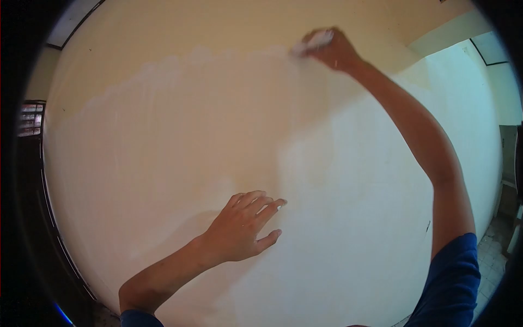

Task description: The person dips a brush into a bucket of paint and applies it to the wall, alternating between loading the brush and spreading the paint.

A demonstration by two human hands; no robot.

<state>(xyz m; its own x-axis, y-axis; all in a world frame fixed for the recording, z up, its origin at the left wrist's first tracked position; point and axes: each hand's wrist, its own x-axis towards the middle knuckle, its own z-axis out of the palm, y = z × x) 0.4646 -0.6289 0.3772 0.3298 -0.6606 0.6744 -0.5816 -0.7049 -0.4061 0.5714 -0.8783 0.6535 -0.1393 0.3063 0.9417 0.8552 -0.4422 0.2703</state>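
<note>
High up at the wall, my right hand [329, 48] is closed around a paintbrush [316, 42] smeared with white and blurred by motion. Its dark tip points left and meets the ragged upper edge of a white coat [218, 109]. Above that edge the wall [229, 24] shows bare pale yellow. Lower down, my left hand [242, 226] is held in front of the white area with its fingers spread and nothing in them. A small white spot marks one of its fingers.
A dark door frame [32, 218] with a louvred opening [31, 120] above it stands at the far left. At the right, the wall meets a beam [452, 32], and a tiled floor [493, 248] shows beyond. Shadows of my arms fall on the wall.
</note>
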